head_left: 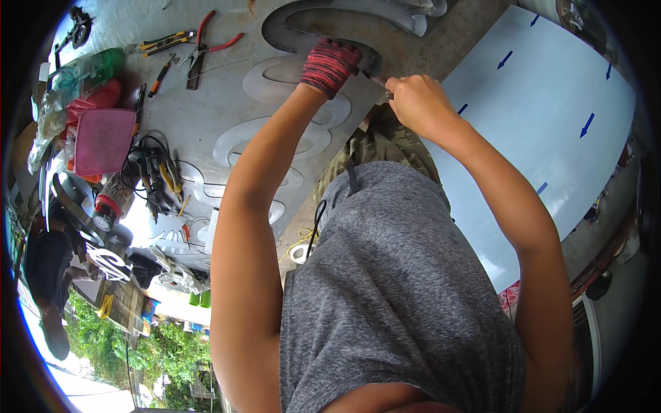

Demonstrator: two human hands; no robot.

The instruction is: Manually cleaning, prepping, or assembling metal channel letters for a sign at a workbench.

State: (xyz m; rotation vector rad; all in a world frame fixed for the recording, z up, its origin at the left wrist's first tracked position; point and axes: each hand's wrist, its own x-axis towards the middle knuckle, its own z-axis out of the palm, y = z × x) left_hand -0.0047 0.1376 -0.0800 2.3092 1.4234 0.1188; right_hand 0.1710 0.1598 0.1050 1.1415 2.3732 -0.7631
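Ahead and leftward of our hands stretches the curved metal piece (295, 42), its long axis sideways. Our gloved left hand (330, 67), nearer, curls over its edge, grip unclear; our right hand (418, 102), beside its right end, closes around a slim tool (376, 80).

glove (330, 67): mottled red-black | metal shape (275, 27): grey | shirt (399, 261): heathered grey

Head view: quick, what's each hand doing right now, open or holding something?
Left hand: gloved, at the dark curved piece; whether it grips cannot be told.
Right hand: bare, closed, holding a slim tool.
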